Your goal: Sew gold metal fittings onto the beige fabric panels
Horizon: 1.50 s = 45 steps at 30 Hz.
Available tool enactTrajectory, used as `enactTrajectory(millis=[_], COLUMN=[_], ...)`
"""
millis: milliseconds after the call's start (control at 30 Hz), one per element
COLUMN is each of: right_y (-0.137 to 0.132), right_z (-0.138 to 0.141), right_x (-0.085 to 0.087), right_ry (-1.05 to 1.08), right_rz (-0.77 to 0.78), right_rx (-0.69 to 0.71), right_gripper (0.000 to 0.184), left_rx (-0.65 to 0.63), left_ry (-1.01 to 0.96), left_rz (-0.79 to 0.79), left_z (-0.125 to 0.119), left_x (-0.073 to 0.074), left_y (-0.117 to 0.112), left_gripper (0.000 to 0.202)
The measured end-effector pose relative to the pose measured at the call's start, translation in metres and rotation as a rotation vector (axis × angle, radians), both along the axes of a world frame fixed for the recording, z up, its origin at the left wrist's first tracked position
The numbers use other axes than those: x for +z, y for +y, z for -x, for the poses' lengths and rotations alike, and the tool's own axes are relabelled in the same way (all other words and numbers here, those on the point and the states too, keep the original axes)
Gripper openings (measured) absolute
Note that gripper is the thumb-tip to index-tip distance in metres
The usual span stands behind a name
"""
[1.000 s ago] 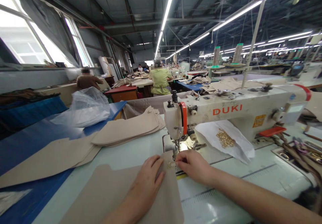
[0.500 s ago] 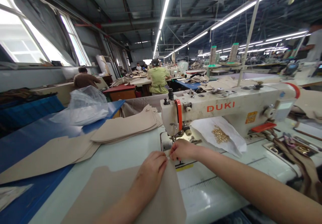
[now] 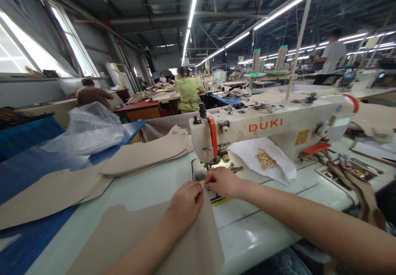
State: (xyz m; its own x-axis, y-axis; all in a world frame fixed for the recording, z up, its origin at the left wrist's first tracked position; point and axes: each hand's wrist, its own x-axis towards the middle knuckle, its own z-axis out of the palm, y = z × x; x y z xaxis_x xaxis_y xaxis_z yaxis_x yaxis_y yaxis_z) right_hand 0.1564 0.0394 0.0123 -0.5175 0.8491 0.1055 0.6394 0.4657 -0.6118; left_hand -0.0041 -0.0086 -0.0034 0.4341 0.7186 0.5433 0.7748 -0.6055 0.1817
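A beige fabric panel lies flat on the pale table before the sewing machine. My left hand rests over its far end, fingers curled and closed on the material there. Close beside it, my right hand is closed in a pinch at the panel's far corner, just in front of the machine's needle area. What sits between the right fingertips is too small to make out. The two hands' fingertips almost meet.
Stacked beige panels lie to the left, partly over a blue surface. Small gold metal fittings sit on a white sheet under the machine arm. Brown straps hang at the right edge. Co-workers sit and stand farther back.
The view has turned slightly, so the machine and table appear shifted left. Both hands stay at the panel's far end, with the right fingers still pinched there.
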Motion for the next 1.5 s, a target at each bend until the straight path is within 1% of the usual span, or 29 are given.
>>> enactTrajectory(millis=[200,300,333,667,767,867,1000,1100,1200,1367,1400,1500], right_y=[-0.018,-0.021,-0.022,-0.020,-0.020,-0.025,-0.038,-0.047,-0.047,-0.039,-0.038,-0.038], right_z=[-0.024,-0.026,-0.026,-0.025,-0.027,-0.036,-0.052,-0.055,-0.047,-0.030,-0.028,-0.027], right_x=[-0.019,-0.021,-0.021,-0.022,-0.019,-0.013,-0.002,0.002,-0.003,-0.019,-0.020,-0.022], right_ry=[-0.016,-0.089,-0.112,-0.153,-0.179,-0.236,-0.327,-0.381,-0.367,-0.179,-0.157,-0.161], right_rz=[-0.303,-0.499,-0.539,-0.582,-0.588,-0.612,-0.686,-0.754,-0.798,-0.796,-0.792,-0.762], right_rx=[0.167,0.240,0.253,0.296,0.309,0.370,0.502,0.583,0.579,0.428,0.418,0.473], right_gripper=[0.018,0.019,0.019,0.018,0.018,0.017,0.014,0.013,0.012,0.017,0.016,0.015], left_rx=[0.001,-0.013,-0.019,-0.064,-0.065,-0.062,-0.051,-0.043,-0.039,-0.046,-0.044,-0.027], left_ry=[-0.045,-0.065,-0.071,-0.041,-0.051,-0.051,-0.041,-0.036,-0.040,-0.034,-0.025,0.001], left_rz=[-0.020,-0.040,-0.045,-0.025,-0.029,-0.023,-0.017,-0.002,0.003,0.043,0.059,0.074], left_z=[0.002,0.001,0.001,0.001,0.001,0.001,0.001,0.001,0.001,0.004,0.004,0.004], left_x=[-0.004,-0.003,-0.003,-0.001,0.000,0.001,0.000,-0.002,-0.002,0.001,0.002,0.002], left_y=[0.001,0.000,0.000,0.003,0.003,0.002,0.002,0.002,0.002,0.002,0.002,0.002], left_gripper=[0.017,0.017,0.018,0.017,0.017,0.016,0.016,0.016,0.016,0.015,0.015,0.016])
